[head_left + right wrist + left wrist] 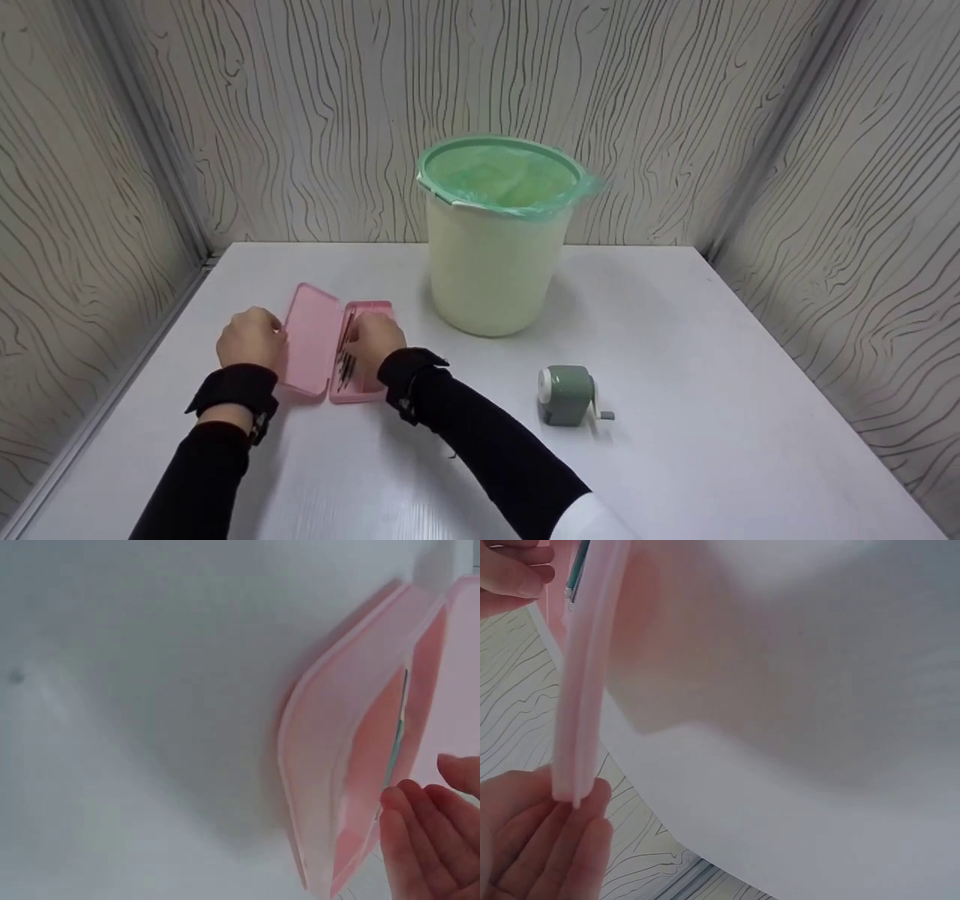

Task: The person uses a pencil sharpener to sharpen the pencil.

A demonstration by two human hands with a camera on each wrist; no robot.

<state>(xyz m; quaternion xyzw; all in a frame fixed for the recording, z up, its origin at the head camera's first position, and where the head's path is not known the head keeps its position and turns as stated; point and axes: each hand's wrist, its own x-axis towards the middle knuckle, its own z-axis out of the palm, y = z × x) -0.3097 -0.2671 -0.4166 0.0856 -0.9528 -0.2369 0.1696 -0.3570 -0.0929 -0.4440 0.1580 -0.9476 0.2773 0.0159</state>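
A pink pencil case [371,307] lies unfolded on the white table, its lid [311,341] raised on the left side. My left hand [253,337] pinches the outer edge of that lid between thumb and fingers, as the left wrist view shows closely. Over the case's inside is my right hand [377,341], with fingers extended and the thumb held apart. Its fingertips are right at a teal pencil [394,750] in the right wrist view. Several dark, slim pencils [346,369] lie in the case beside this hand, which covers part of the interior.
A green hand-crank pencil sharpener [568,395] stands on the table to the right, its crank facing right. Behind the hands is a tall cream bin [491,270] lined with a green plastic bag [517,180]. Wood-patterned panels [315,127] enclose the table.
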